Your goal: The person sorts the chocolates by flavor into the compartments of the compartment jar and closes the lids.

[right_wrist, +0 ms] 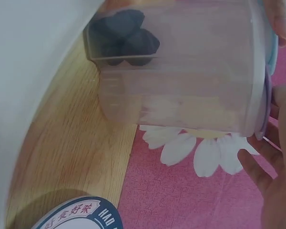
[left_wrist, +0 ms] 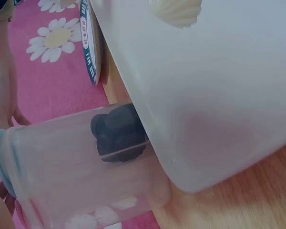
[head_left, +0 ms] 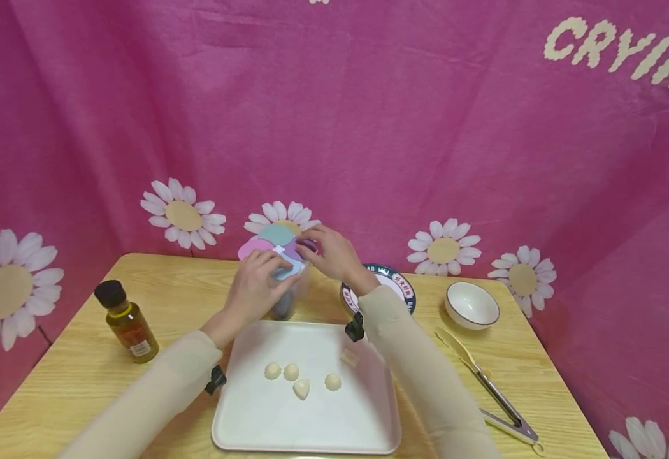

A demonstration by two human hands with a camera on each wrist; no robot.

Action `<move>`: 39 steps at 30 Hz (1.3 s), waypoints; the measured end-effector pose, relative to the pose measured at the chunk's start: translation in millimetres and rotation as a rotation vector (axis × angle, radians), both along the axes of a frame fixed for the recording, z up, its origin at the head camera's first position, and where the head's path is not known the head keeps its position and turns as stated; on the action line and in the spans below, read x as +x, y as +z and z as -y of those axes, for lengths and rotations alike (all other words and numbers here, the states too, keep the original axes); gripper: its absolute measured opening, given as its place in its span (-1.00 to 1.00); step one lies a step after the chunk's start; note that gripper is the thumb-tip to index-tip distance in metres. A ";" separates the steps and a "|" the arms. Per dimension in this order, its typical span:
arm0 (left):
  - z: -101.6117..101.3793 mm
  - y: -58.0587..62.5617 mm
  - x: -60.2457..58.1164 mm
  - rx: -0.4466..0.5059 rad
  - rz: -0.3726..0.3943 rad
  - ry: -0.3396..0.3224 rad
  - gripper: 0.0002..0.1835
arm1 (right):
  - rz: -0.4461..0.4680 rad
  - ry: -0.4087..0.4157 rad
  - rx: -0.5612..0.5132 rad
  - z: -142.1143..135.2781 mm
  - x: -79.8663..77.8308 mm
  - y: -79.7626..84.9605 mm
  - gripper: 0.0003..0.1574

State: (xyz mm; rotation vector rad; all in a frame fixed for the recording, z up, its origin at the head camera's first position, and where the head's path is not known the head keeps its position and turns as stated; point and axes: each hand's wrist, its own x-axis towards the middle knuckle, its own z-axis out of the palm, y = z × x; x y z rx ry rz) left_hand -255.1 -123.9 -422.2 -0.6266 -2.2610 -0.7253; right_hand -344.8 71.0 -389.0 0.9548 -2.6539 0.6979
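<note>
A tall clear storage container (left_wrist: 62,157) stands behind the white tray, with a petal-patterned lid (head_left: 277,236) in pink, green, purple and blue. Its inside is divided, and several dark lumps (right_wrist: 128,38) lie at the bottom of one compartment. My left hand (head_left: 254,287) holds the lid's near left edge, fingers bent over the top by the blue part. At the far right side, my right hand (head_left: 334,252) pinches the purple lid flap (right_wrist: 264,112) at its edge, with fingers below it in the right wrist view.
On the white tray (head_left: 306,430) lie several small cream moulded pieces (head_left: 301,389). An oil bottle (head_left: 130,328) stands left. To the right are a patterned plate (head_left: 406,290), partly behind my right forearm, a white bowl (head_left: 472,306) and metal tongs (head_left: 497,395).
</note>
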 end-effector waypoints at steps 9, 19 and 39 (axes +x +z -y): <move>6.2 3.1 -0.2 -0.037 0.023 0.010 -0.76 | -0.041 -0.001 0.091 -4.3 1.1 -0.5 -0.62; 24.7 7.1 1.0 0.002 0.151 0.039 -0.78 | -0.187 0.023 0.067 -21.4 21.4 -9.0 -0.65; 44.6 8.8 -18.2 0.004 0.259 -0.010 -0.74 | -0.357 0.103 0.065 -20.5 49.2 -14.4 -0.78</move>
